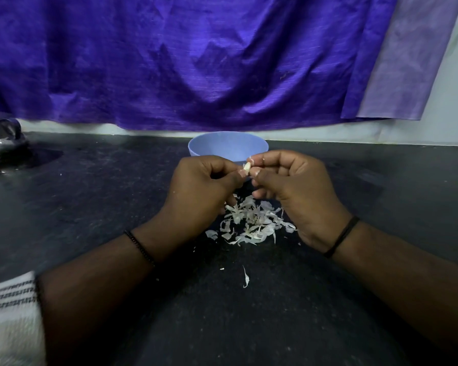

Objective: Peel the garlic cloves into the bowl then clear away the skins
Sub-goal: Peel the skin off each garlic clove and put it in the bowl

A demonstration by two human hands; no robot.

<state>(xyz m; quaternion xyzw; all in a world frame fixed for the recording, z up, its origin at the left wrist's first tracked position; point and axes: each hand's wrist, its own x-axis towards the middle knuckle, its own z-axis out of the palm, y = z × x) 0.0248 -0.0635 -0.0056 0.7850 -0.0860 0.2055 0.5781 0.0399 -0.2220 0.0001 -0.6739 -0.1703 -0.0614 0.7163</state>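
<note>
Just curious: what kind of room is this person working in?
Probably a home kitchen: a dark stone counter, a steel vessel at its left end, and garlic skins piled before a blue bowl.

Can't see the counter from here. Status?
Left hand and right hand pinch one garlic clove before the bowl. Skins piled below. Nothing blocking.

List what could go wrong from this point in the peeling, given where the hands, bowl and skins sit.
1. Both hands, left and right, pinch the garlic clove in front of the bowl, not over it; if it slips, it may land on the counter.
2. The skins lie loose beneath the hands; a wrist could scatter them.
3. A stray skin lies apart and might be missed at cleanup.
</note>
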